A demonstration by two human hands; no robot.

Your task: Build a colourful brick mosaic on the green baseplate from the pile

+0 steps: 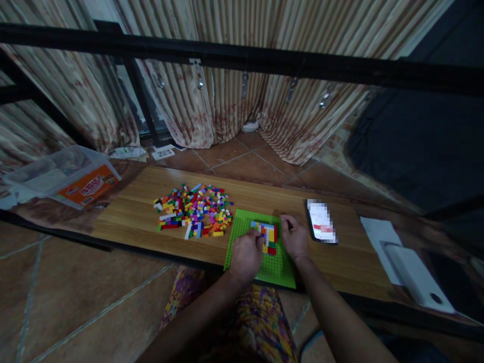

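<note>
Centrally, the green baseplate [280,272] lies on the wooden tabletop [130,206] at its near edge, and carries a flat patch of multicoloured bricks [271,234]. On my head feed, the left hand [245,256] is over the plate with thumb and fingers drawn together at the patch; I cannot determine whether a brick is pinched there. The right hand [295,237] is curled at the plate's right edge; I cannot verify its grip either.

Surroundings: a loose brick pile [200,207] spreads just left of the plate. A phone [320,222] lies to the right, near the right hand. Further right I register a paper sheet [381,242] and a white flat object [421,277]. A clear plastic bin [71,174] with an orange label is at far left. Across the upper field, a black bar [242,59] passes in front of the striped curtains [227,25].

Visibility limits: the left hand masks part of the patch and the plate beneath. The phone screen is pixelated. Both forearms run off the lower border, and dim light obscures the dark area at upper right.
</note>
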